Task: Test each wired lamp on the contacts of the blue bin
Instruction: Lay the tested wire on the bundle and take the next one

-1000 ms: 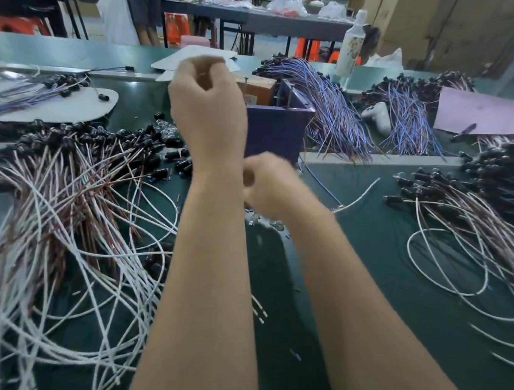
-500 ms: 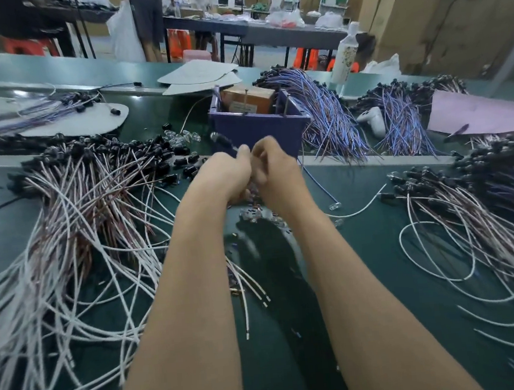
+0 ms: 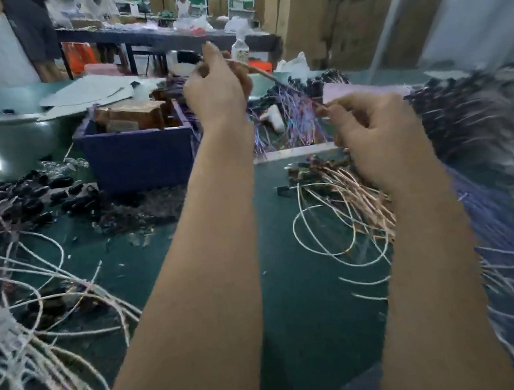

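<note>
Head view | lamp wire (image 3: 270,77) stretched in the air between both hands, up and right of the blue bin (image 3: 140,155) | left hand (image 3: 216,86) raised, pinching one end | right hand (image 3: 378,134) lower, fingers curled on the other end | wire heaps (image 3: 343,206) lie on the green counter (image 3: 305,299)

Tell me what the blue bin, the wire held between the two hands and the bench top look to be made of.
The blue bin: probably moulded plastic, matt, uniform dark blue walls. The wire, in the grip of left hand and right hand: likely plastic-insulated, pale pinkish, pulled straight; blur hides detail. The bench top: dark green, smooth, even, perhaps a rubber or vinyl mat.
</note>
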The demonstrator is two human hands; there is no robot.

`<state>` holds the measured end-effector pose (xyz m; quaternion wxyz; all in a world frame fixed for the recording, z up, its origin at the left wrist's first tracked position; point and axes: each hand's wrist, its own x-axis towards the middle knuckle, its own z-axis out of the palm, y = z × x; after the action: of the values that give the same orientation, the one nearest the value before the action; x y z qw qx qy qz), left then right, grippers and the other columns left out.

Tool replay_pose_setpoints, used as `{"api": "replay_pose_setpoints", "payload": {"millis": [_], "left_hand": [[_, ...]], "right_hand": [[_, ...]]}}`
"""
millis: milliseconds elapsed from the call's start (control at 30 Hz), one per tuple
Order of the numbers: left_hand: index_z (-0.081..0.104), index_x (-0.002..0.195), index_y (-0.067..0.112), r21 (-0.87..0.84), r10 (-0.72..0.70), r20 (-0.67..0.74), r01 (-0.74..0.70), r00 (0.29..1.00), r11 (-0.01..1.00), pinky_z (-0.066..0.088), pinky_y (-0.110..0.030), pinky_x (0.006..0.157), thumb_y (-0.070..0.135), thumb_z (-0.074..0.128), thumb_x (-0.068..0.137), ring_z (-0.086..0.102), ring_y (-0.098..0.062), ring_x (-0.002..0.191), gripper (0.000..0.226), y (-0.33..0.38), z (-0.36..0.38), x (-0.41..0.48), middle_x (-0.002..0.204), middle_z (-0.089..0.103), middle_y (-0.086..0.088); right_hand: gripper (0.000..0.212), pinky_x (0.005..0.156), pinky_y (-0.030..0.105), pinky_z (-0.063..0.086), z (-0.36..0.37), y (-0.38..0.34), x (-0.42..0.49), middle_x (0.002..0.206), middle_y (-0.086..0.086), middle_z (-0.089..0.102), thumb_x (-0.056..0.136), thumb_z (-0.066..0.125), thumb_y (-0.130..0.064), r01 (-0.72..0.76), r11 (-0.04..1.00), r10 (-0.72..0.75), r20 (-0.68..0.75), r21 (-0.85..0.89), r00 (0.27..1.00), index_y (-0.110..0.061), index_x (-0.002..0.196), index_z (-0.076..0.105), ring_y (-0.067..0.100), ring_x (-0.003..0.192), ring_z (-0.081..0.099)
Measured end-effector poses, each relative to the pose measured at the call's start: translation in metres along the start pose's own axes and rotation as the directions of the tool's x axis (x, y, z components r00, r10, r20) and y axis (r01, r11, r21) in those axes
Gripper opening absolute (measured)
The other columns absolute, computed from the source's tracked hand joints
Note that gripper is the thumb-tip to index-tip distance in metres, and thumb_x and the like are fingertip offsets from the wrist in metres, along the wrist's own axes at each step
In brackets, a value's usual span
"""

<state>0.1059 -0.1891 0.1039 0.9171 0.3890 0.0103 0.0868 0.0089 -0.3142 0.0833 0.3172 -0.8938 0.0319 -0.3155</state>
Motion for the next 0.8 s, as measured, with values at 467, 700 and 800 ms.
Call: {"api": "replay_pose_setpoints", "payload": {"millis": [467,700,800], "left_hand": [[0.063,0.085,-0.003,0.798,-0.555,0.109,0.260,0.825,0.543,0.054,-0.048,0.088,0.006,0.053,0.084,0.066,-0.038,0.099,0.014,-0.211,0.004,-0.026,0.103,0.066,-0.030],[0.057,0.070,0.017,0.728,-0.113,0.199,-0.070,0.974,0.683,0.048,-0.027,0.068,0.016,0.055,0.086,0.063,-0.023,0.078,0.017,-0.115,-0.018,-0.008,0.075,0.066,-0.004],[0.058,0.080,0.018,0.663,0.130,0.126,-0.182,0.983,0.726,0.042,-0.021,0.063,0.015,0.056,0.088,0.053,-0.008,0.066,0.010,-0.056,-0.048,0.004,0.070,0.057,0.008]], "right_hand": [[0.022,0.086,0.036,0.044,0.038,0.140,-0.031,0.111,0.011,0.064,0.086,0.059,-0.022,-0.627,0.664,0.664,-0.063,-0.408,0.745,-0.015,0.106,0.064,0.033,0.106,0.056],[0.020,0.086,0.032,0.044,0.074,0.051,0.000,0.110,0.011,0.065,0.087,0.058,-0.020,-0.397,0.904,0.409,0.050,-0.162,0.911,-0.013,0.105,0.063,0.031,0.105,0.059],[0.011,0.078,0.031,0.045,0.113,0.000,0.002,0.100,0.012,0.068,0.086,0.057,-0.018,-0.243,0.967,0.256,0.290,-0.080,0.922,-0.012,0.093,0.063,0.030,0.098,0.061]]}}
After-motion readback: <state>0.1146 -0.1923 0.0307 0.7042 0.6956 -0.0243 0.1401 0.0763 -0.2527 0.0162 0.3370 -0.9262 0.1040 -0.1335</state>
